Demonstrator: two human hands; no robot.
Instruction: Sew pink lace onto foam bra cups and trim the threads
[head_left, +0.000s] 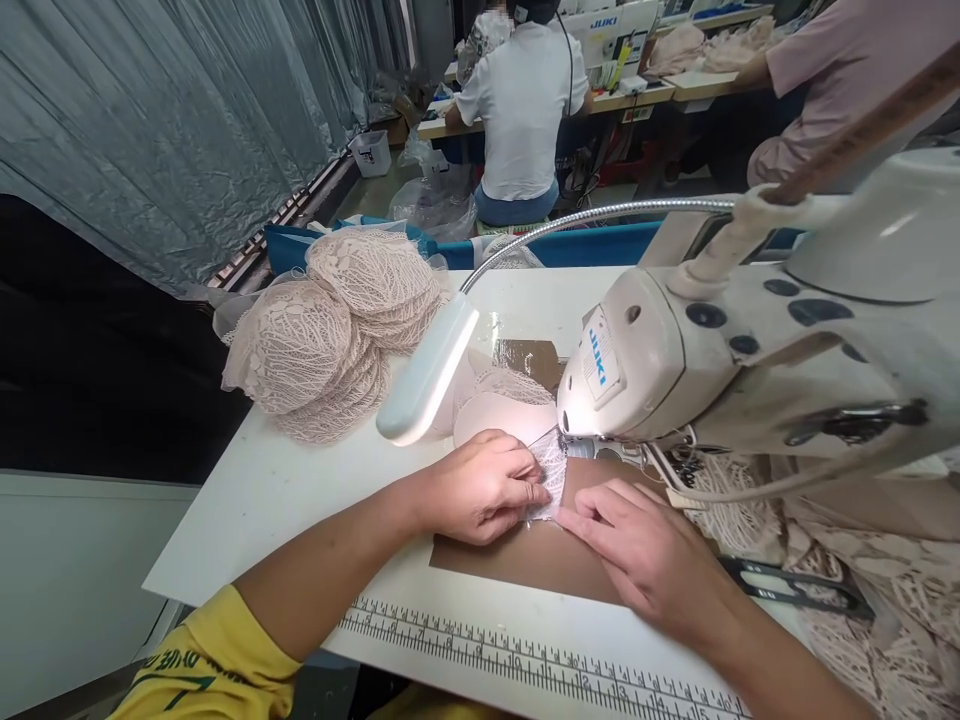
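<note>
My left hand (480, 487) is closed on the edge of a beige lace bra cup (553, 468), thumb and fingertips pinching the lace just in front of the needle area. The cup's smooth pale inner side (499, 412) lies behind that hand, under the head of a white JUKI sewing machine (630, 350). Opposite, my right hand (649, 545) rests on a brown board (517, 570), its index finger stretched out to touch the lace's near corner. Its other fingers are bent and partly hidden, with no object seen in them.
Stacked lace cups (300, 345) sit at the table's left. A lit lamp (429, 370) hangs on a bent metal neck over the cup. Black-handled scissors or snips (795, 585) and more lace (892, 560) lie right. A printed ruler (525, 660) runs along the front edge. Co-workers sit beyond.
</note>
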